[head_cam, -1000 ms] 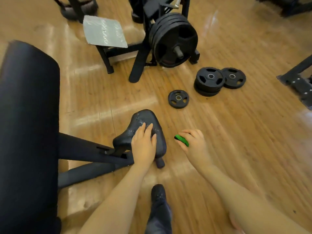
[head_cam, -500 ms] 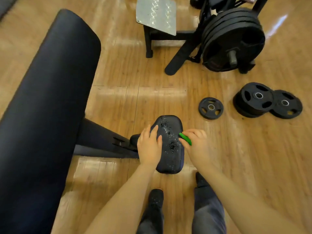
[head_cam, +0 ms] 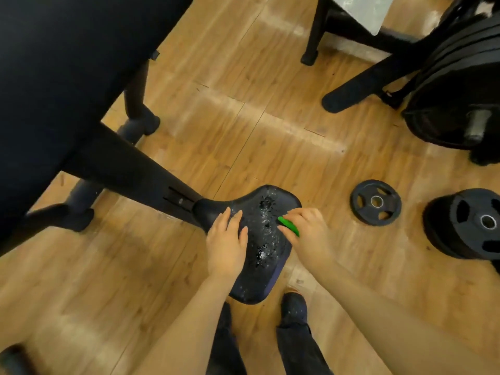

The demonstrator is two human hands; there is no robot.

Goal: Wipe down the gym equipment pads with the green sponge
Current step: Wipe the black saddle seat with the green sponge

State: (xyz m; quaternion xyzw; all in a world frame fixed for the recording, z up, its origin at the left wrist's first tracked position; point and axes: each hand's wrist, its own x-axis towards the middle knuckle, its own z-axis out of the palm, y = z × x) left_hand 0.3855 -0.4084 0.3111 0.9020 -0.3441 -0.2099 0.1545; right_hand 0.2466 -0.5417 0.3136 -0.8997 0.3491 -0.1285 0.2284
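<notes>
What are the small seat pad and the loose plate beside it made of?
Small black seat pad: looks like vinyl over foam, glossy; the cover is cracked and flaking. Small loose black weight plate: probably rubber-coated, matte, with a shiny metal centre ring.

L hand (head_cam: 226, 243) flat, fingers straight; R hand (head_cam: 307, 234) fingers curled, gripping.

Wood plank floor (head_cam: 216, 136) with pale glare streaks. Loose weight plates (head_cam: 375, 202) at 3 o'clock, loaded plate rack (head_cam: 457, 85) at 2, metal step plate (head_cam: 359, 9) at 1.
</notes>
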